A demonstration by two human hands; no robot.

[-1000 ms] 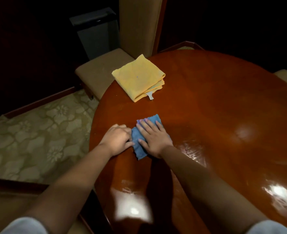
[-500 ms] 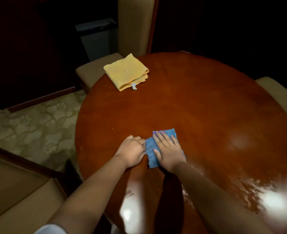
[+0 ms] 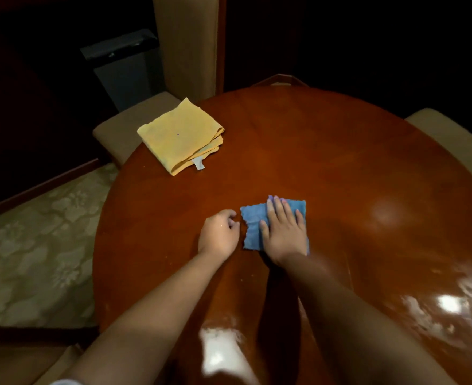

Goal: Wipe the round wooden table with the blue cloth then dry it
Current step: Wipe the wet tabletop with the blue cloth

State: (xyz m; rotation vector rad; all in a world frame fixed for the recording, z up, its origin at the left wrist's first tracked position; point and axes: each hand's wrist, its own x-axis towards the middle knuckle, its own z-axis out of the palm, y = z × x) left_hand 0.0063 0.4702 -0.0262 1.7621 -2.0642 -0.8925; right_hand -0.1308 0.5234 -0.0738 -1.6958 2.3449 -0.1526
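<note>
Right hand point(image 3: 283, 232) covers the middle of the blue cloth point(image 3: 252, 226). Counter point(image 3: 340, 168) cut off at right and bottom edges. Room beyond too dark to read.

Right hand point(image 3: 283, 234) flat, fingers point(image 3: 277, 209) spread; left hand point(image 3: 218, 236) loosely curled alongside.

One round wooden worktop point(image 3: 326, 162). Two cloths: one blue cloth point(image 3: 252, 226), one folded yellow cloth point(image 3: 179, 134). Two hands: left hand point(image 3: 218, 236), right hand point(image 3: 283, 232). Three upholstered chair seats: far left point(image 3: 123, 132), right point(image 3: 451, 137), near left point(image 3: 21, 365). One dark bin point(image 3: 126, 70).
</note>
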